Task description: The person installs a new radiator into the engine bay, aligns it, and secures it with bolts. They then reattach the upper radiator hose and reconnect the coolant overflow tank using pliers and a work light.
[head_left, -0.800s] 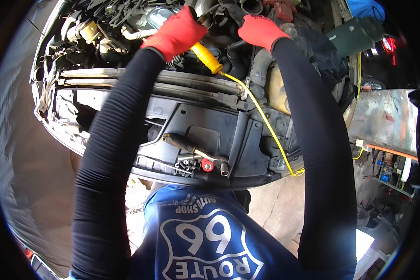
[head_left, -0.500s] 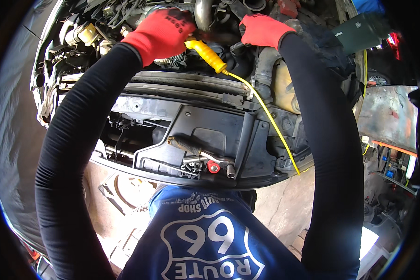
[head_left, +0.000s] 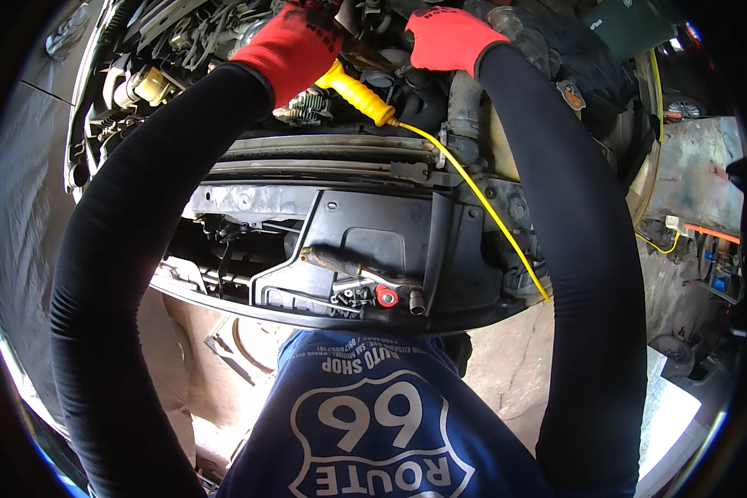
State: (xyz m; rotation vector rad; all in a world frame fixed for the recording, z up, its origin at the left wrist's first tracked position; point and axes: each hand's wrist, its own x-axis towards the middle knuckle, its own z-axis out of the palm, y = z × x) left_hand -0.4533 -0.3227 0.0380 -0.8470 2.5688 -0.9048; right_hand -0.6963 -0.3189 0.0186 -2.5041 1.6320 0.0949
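Observation:
Both my hands wear red gloves with dark finger parts and reach into an open engine bay. My left hand [head_left: 295,50] is bent closed at the top, its fingertips hidden among dark engine parts. From beneath it comes the yellow handle [head_left: 361,95] of what looks like a corded work light, its head out of sight; whether the hand grips it cannot be made out. To the right, my right hand [head_left: 452,39] is closed over dark engine parts above a grey ribbed hose [head_left: 465,116]. What its fingers hold is hidden. The yellow cord [head_left: 481,207] trails toward me.
A ratchet [head_left: 382,282] with a worn handle, small metal pieces [head_left: 351,295] and a red round piece [head_left: 387,295] rest on the black front panel [head_left: 373,224]. A dark green container [head_left: 631,29] stands at the far right. Grey sheeting [head_left: 25,207] covers the left side.
My view has shifted slightly. My left hand sits a little higher in the picture, and my right hand a little further left. The yellow handle appears slightly further left.

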